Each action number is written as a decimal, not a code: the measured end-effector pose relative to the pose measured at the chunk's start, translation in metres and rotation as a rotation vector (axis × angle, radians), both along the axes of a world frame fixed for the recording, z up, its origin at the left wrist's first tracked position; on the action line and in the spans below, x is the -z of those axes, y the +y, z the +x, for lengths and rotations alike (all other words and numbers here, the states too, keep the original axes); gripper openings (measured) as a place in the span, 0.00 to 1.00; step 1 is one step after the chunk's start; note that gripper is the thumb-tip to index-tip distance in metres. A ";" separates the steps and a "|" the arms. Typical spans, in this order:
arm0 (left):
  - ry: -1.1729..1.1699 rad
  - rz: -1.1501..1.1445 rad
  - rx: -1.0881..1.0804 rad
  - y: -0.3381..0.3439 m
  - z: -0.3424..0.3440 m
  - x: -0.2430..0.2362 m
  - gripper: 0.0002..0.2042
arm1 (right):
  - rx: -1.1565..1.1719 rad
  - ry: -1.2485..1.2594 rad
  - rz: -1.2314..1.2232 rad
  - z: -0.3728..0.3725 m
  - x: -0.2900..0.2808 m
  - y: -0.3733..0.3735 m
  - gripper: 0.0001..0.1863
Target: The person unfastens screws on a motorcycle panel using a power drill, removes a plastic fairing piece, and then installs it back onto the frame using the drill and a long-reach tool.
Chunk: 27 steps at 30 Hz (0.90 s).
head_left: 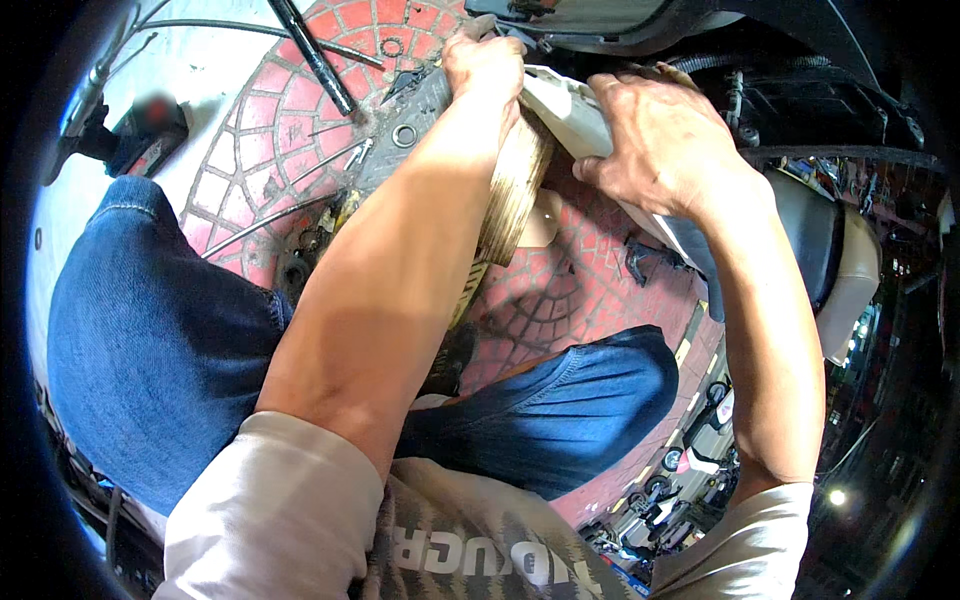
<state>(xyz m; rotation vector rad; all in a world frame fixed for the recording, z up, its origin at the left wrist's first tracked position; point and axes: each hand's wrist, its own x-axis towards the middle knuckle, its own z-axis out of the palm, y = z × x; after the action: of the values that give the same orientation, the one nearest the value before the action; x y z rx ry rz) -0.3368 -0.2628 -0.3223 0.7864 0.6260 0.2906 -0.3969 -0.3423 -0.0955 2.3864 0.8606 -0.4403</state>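
My right hand is closed over the edge of a long white plastic panel, its thumb on the near side. The panel slants down to the right beneath a dark vehicle body, and my right hand and forearm cover part of it. My left hand is at the panel's upper left end, fingers curled against dark parts; what they grip is hidden. Below the panel sits a brown, layered block. A metal ring lies on a grey surface beside my left forearm.
On the red paving at left lie a black bar and a thin metal rod. A black and red object is farther left. My jeans-covered knees flank the work. Parked two-wheelers appear at lower right.
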 end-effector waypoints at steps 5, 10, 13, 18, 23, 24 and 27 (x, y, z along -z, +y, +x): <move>0.039 0.047 0.028 0.003 -0.010 -0.008 0.27 | -0.022 0.001 -0.018 0.000 0.000 0.003 0.36; 0.059 0.026 0.220 0.016 -0.030 -0.028 0.25 | 0.088 0.055 -0.030 -0.001 -0.003 0.011 0.32; -0.038 -0.161 0.247 0.020 -0.023 -0.016 0.22 | 0.106 0.040 -0.039 -0.002 -0.006 0.013 0.30; -0.075 -0.394 0.346 0.033 -0.020 0.001 0.19 | 0.137 0.087 -0.051 0.001 -0.003 0.021 0.33; -0.040 -0.297 0.487 0.034 -0.013 -0.001 0.06 | 0.193 0.192 -0.067 0.008 -0.005 0.030 0.40; -0.021 -0.212 0.544 0.035 -0.013 -0.004 0.06 | 0.173 0.159 -0.060 0.007 -0.004 0.027 0.40; -0.012 -0.184 0.544 0.031 -0.011 -0.004 0.07 | 0.134 0.063 -0.027 -0.001 -0.003 0.024 0.39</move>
<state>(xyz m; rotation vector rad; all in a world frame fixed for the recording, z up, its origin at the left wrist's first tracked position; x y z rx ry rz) -0.3478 -0.2315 -0.3181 0.7460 0.4002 -0.2564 -0.3980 -0.3185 -0.0924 2.4258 0.7195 -0.5795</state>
